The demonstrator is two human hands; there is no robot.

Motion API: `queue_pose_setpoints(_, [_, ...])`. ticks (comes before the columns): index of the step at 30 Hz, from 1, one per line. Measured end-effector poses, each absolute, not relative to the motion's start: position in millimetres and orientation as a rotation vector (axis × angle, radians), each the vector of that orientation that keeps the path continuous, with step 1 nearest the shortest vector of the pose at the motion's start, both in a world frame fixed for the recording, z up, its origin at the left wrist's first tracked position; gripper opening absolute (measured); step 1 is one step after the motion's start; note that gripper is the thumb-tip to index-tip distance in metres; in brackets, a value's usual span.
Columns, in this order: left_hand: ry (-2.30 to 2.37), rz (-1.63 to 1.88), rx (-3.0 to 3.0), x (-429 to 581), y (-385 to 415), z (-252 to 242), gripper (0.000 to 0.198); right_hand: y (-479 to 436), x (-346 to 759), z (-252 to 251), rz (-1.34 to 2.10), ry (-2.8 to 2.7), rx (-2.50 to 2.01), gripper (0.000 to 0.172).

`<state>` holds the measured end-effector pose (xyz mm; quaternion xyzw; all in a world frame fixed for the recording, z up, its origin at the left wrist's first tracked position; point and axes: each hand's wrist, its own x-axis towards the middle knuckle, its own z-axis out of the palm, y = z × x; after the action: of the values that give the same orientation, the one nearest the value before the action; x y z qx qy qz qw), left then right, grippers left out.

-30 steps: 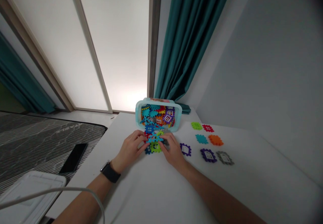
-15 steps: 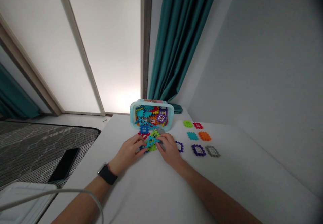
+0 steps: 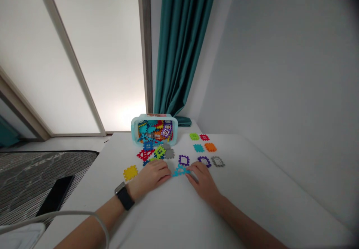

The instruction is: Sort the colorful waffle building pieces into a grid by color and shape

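A light blue triangular interlocking tile [image 3: 181,170] lies on the white table between my hands. My right hand [image 3: 204,183] pinches its right corner between thumb and fingers. My left hand [image 3: 153,176], wearing a black watch, rests just left of that tile with fingers curled together. Whatever those fingers may hold is hidden. Behind the left hand is a loose pile with a red triangular tile [image 3: 145,154], a lime green tile [image 3: 159,151], a grey tile [image 3: 169,153] and a blue window tile [image 3: 148,145]. A yellow square tile [image 3: 130,172] lies left of the hand.
A pale blue tub [image 3: 175,131] on its side holds many tiles. Several tiles lie apart at right: purple frames [image 3: 184,160], a grey frame [image 3: 218,162], a turquoise tile [image 3: 199,148], an orange tile [image 3: 210,147]. A white cable [image 3: 70,212] crosses at lower left.
The light blue triangular tile has come off the pile, toward me and to the right, with my right hand. My left hand has drawn back from the pile, uncovering the yellow tile. The view has turned right.
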<state>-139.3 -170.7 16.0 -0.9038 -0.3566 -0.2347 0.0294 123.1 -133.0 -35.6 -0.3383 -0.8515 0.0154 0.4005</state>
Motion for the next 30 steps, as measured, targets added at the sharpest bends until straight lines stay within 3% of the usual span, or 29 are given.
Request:
queue_pose_setpoints(5, [-0.964,-0.642,-2.936,-96.0,-167.0,16.6,0.025,-144.5,178.3,-39.7,0.068,-2.208,-1.072,0.012])
queue_pose_setpoints(12, [-0.839,-0.551,-3.121,-46.5,-162.4,3.8,0.046,-156.8,236.0,-43.6,0.124,-2.214,-1.340,0.011])
queue_pose_setpoints(30, [-0.933,-0.498,-3.229,-41.1,-170.6,-0.3,0.054,-159.2,231.7,-42.0,-0.048,-2.138,-1.550,0.012])
